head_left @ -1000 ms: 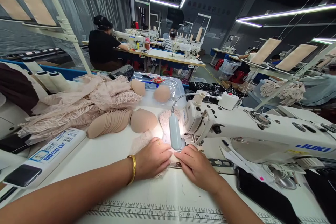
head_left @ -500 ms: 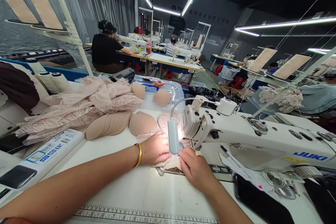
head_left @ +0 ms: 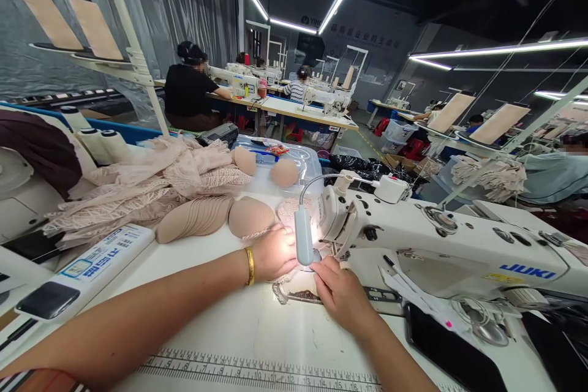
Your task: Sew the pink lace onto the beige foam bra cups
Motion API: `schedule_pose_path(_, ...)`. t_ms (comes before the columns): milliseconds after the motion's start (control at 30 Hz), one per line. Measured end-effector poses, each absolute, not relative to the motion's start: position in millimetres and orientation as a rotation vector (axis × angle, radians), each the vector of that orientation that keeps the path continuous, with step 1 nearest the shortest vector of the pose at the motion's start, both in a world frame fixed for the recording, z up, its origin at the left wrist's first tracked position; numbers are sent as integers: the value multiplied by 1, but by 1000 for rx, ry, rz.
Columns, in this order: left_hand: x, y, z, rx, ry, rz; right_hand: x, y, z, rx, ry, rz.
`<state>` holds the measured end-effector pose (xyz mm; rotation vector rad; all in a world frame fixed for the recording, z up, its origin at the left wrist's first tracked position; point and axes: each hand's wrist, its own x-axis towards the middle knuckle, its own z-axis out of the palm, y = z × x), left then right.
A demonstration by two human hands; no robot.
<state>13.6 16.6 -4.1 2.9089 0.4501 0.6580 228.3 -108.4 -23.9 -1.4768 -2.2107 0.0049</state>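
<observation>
My left hand (head_left: 274,252), with a gold bangle on the wrist, rests with fingers curled on a piece of pale lace fabric (head_left: 294,282) at the needle of a white sewing machine (head_left: 441,239). My right hand (head_left: 342,294) presses the same fabric from the near right, fingers bent down onto it. A small work lamp (head_left: 303,237) on a gooseneck hangs between the hands and hides the needle. A stack of beige bra cups (head_left: 215,217) lies just beyond my left hand.
A heap of pink lace (head_left: 147,184) covers the left of the table, beside a white control box (head_left: 82,269). A clear plastic bin (head_left: 289,165) stands behind. A dark phone (head_left: 450,349) and papers lie at the right. Other people sew at far tables.
Both hands have slid away from me toward the needle with the fabric, the left hand moving furthest. The view has tilted up a little.
</observation>
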Motion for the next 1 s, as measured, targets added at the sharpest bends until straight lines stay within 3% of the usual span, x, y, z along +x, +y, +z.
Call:
schedule_pose_path(200,5,15,-10,2936,528,631,221,-115,-20,-1409,-2040,192)
schedule_pose_path(367,-35,-34,7,2815,452,784,182,-129,3,-1402,-1487,1071)
schedule_pose_path(433,-52,-75,13,2528,440,906,162,-132,11,-1312,-1241,1255)
schedule_pose_path(567,-67,-151,8,1435,578,495,124,-144,13,-1159,-977,1266)
schedule_pose_path(667,-65,-165,6,758,683,654,102,-168,-1,-1128,-881,1196)
schedule_pose_path(800,-62,-137,20,532,748,1059,89,-204,-26,-1187,-897,1038)
schedule_pose_path(1000,-58,-117,28,161,805,1010,94,-226,-45,-1221,-806,832)
